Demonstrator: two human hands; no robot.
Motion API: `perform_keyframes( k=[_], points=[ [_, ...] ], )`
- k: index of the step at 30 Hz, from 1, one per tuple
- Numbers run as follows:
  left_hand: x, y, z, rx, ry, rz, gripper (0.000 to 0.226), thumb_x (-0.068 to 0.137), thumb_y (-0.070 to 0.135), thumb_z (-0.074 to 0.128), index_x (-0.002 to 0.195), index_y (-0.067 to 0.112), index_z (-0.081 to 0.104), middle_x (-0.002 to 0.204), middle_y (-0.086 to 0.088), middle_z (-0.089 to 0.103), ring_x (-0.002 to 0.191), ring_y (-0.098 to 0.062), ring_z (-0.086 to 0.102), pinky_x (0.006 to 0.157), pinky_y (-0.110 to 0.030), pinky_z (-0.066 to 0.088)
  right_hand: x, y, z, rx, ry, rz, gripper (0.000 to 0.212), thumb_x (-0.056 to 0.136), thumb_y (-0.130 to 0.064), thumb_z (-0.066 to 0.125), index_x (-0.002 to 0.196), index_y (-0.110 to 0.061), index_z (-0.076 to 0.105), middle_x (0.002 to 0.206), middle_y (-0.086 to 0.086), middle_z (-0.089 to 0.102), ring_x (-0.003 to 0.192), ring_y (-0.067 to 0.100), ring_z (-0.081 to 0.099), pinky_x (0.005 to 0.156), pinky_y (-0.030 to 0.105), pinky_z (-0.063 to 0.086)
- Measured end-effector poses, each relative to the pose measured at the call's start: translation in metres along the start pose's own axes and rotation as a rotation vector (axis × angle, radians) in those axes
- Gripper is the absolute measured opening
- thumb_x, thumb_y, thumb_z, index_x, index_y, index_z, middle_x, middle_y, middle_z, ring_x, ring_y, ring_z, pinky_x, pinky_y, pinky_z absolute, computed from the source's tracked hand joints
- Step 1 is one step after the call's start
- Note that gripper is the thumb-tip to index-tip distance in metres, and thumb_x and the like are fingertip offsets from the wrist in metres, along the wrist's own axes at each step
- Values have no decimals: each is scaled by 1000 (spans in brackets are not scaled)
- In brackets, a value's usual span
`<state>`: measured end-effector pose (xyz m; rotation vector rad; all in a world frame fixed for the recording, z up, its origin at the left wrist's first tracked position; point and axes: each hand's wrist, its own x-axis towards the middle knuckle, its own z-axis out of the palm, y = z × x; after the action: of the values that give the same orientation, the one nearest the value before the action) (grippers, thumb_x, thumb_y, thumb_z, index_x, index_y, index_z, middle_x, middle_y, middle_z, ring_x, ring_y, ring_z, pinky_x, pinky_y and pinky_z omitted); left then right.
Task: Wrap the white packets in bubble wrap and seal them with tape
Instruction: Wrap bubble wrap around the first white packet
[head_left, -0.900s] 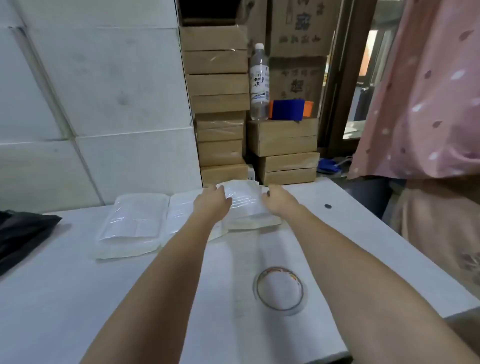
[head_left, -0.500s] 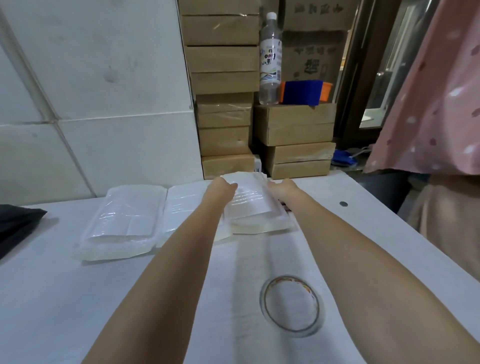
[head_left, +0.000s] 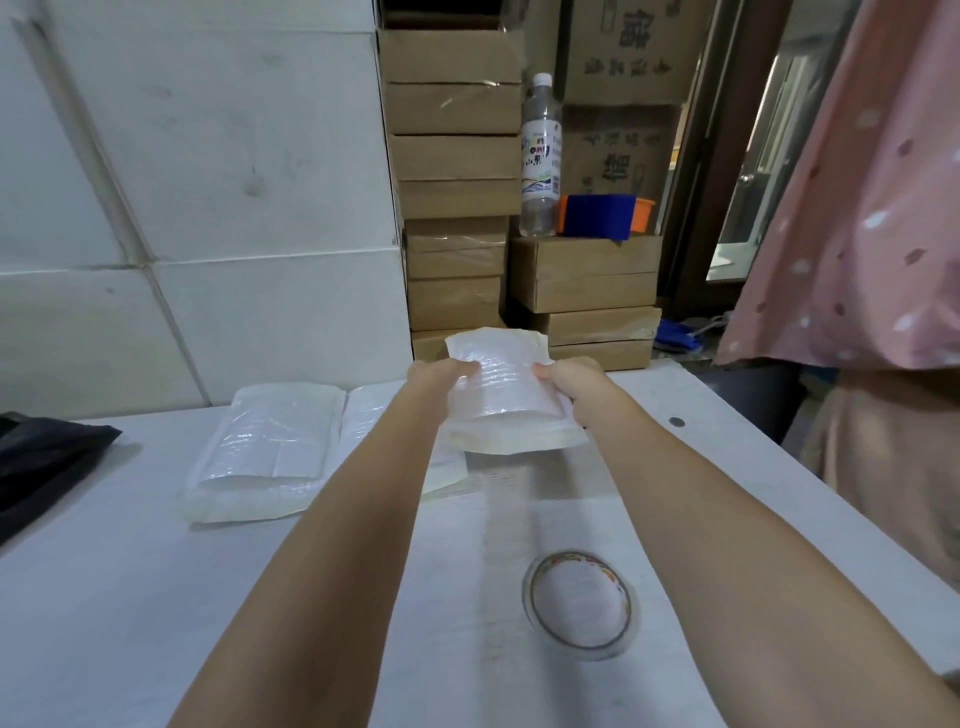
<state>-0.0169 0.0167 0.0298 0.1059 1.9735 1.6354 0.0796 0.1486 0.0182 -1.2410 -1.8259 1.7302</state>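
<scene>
At the bottom of the frame my two forearms run up from the lower corners across the white table (head_left: 130, 597), and to the lower right of centre a roll of clear tape (head_left: 579, 603) lies flat on it, untouched and well apart from both hands. Above the middle of the frame, my left hand (head_left: 434, 376) and right hand (head_left: 574, 384) grip a wrapped packet (head_left: 506, 400) by its two sides, thumbs pinched over its top face, the far end tilted up and the near edge hanging just above the table. It reads as a white packet already sleeved in bubble wrap; whether any tape is on it I cannot tell. Left of my left forearm, a second packet (head_left: 270, 447) lies flat in its wrap, and between it and the arm a third packet (head_left: 371, 415) shows only in part, the rest hidden behind my forearm. My judgement: the wrapping looks done on at least two packets, while the sealing is still to come, since the tape sits idle near me. At the left edge a black bag (head_left: 41, 457) droops onto the table. Beyond the table's far edge, stacked cardboard boxes (head_left: 452, 156) fill the upper centre, with a water bottle (head_left: 540, 156) and a blue and orange container (head_left: 602, 215) standing on a lower stack. A person in a pink dotted garment (head_left: 852, 208) stands at the right edge, against a white tiled wall (head_left: 182, 182) filling the upper left.
</scene>
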Motion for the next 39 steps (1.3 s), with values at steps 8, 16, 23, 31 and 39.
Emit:
perform_keyframes(
  k=[8,16,23,31,39],
  points=[
    [-43,-11,-39,-85,51,82,50,78,23,76,123,11,59,129,-8,56,120,-28,52,102,-36,42,-48,6,13,151,-30,-86,47,81,-14,73,125,-8,55,123,8,59,117,29,55,103,40,43],
    [-84,-36,-86,-102,70,166,42,77,16,76,117,10,64,117,-8,63,103,-25,60,96,-32,46,-104,22,38,193,-108,-118,56,78,-10,73,130,-8,52,129,11,58,114,30,58,101,44,46],
    [-116,-55,-123,-100,111,183,43,78,17,76,118,11,64,120,-6,62,100,-22,57,87,-28,43,-141,34,60,184,-168,-120,57,83,-11,70,135,-9,46,130,11,56,116,27,57,104,41,44],
    [-147,-99,-157,-93,148,135,40,81,18,73,118,12,62,120,-7,59,112,-23,53,91,-28,38,-173,75,84,136,-208,-109,55,79,-13,74,129,-6,51,133,13,54,118,27,56,106,40,43],
    [-163,-136,-161,-33,174,178,39,79,14,74,116,4,62,92,-3,60,94,-21,56,83,-26,40,-193,119,83,83,-190,-122,58,80,-10,72,132,0,49,135,13,53,122,27,53,106,33,41]
  ],
)
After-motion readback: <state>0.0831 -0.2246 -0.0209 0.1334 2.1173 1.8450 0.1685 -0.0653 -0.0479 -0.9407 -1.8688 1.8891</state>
